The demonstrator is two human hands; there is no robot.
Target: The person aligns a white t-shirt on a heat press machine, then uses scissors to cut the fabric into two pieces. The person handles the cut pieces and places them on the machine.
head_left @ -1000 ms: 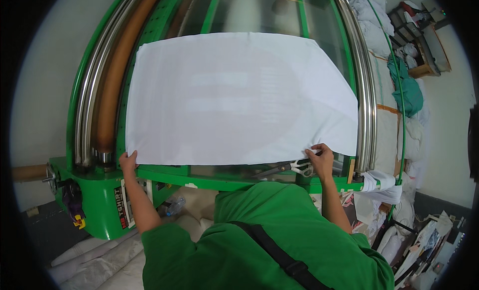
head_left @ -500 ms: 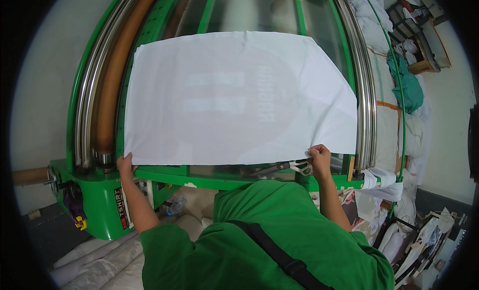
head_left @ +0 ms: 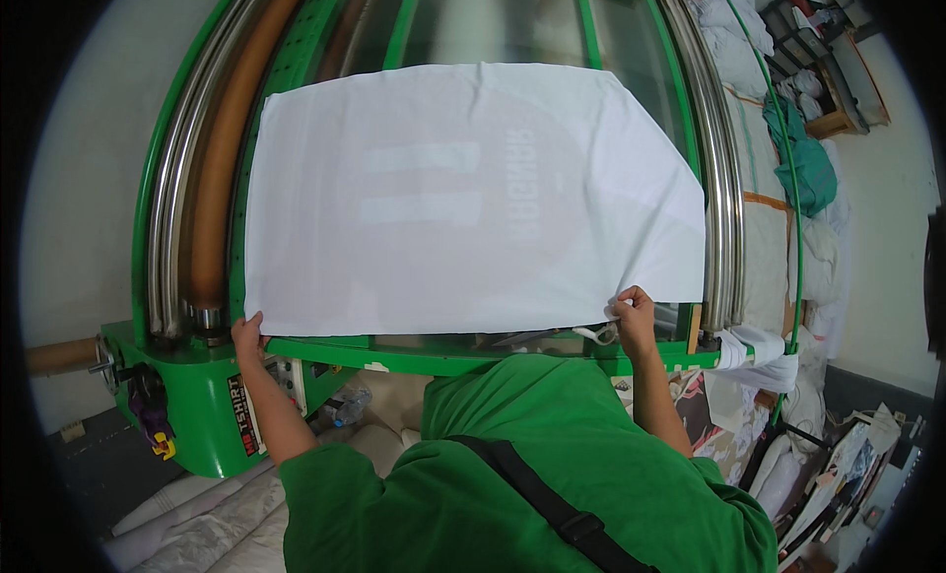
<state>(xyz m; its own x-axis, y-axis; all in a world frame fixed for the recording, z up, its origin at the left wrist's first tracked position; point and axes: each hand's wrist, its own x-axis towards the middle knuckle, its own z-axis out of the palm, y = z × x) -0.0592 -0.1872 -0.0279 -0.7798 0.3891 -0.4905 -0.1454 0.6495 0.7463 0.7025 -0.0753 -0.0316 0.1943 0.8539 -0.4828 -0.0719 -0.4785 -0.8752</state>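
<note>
A large white sheet [head_left: 463, 199] lies spread over the bed of a green roller press machine [head_left: 197, 415]; faint pale shapes of a print show through it. My left hand [head_left: 247, 334] grips the sheet's near left corner at the machine's front edge. At the near right corner, my right hand [head_left: 633, 309] pinches the sheet's edge, close to a white scissors-like handle [head_left: 597, 333]. My green shirt and a black strap fill the lower middle of the view.
Steel and brown rollers [head_left: 192, 228] run along the machine's left side, a steel roller [head_left: 719, 208] along its right. White cloth bundles [head_left: 187, 529] lie on the floor at lower left. Piled fabric, a green cloth [head_left: 803, 164] and shelves crowd the right wall.
The sheet has settled flatter onto the machine bed, and the print beneath now shows through it. Both hands stay at the near corners.
</note>
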